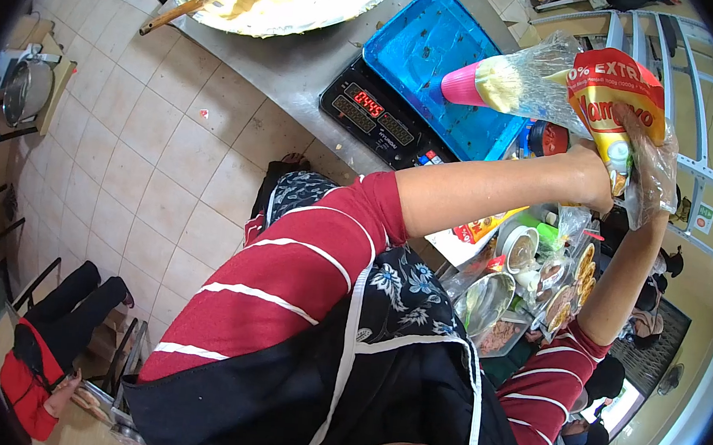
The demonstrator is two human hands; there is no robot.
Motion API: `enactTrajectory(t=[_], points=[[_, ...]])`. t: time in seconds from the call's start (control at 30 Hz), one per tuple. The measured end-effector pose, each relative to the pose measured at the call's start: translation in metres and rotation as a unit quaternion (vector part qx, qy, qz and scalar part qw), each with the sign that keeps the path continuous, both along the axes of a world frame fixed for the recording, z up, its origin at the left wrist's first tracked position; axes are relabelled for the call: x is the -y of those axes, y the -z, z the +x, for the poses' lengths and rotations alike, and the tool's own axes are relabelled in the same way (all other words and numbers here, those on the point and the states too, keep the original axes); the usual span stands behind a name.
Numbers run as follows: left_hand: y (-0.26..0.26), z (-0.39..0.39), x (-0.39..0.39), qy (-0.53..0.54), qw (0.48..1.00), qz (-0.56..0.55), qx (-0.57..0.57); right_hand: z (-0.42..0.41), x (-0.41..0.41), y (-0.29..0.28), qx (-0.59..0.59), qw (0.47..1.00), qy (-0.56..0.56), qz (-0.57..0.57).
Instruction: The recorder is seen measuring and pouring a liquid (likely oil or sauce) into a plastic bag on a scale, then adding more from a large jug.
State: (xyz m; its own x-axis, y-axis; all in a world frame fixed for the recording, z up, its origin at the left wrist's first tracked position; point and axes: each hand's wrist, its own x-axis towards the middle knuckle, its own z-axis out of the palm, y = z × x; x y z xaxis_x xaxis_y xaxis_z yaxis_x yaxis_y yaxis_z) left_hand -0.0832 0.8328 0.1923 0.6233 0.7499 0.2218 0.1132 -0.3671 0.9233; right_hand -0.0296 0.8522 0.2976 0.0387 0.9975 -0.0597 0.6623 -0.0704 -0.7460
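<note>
In a clear plastic glove, my right hand [651,162] grips a red and yellow mayonnaise pouch [615,96]. My bare left hand [588,171] is right against the pouch's lower left side; the pouch hides its fingers, so what it grips cannot be told. Left of the pouch is a clear plastic bag [537,79] holding pale yellow cream, its lower end in a pink cup [464,82]. The cup is over a blue plastic tray [404,42]. A pale yellow streak shows at the pouch's left edge. Beneath the tray sits a black digital scale [375,116] with a lit red display.
A wide bowl [279,18] of cream with a wooden-handled tool [187,10] stands on the metal table [294,67]. Containers and bagged food [524,262] crowd the space between my arms. Metal shelving [693,80] rises beyond. A person [37,379] in red is at lower left.
</note>
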Motion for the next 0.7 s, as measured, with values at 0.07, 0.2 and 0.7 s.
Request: enactTrajectory(t=[0.07,0.2,0.7], points=[[0.002,-0.001,0.001,-0.011,1.000,0.006,0.010,0.001,-0.002,0.001,0.002,1.000,-0.002,0.001],[0.004,0.002,0.003,-0.066,0.994,0.064,0.054,0.001,-0.002,0.000,0.000,1.000,0.002,-0.009],[-0.002,0.000,-0.004,-0.002,1.000,0.026,-0.017,0.004,-0.006,0.000,0.015,1.000,-0.002,-0.013]])
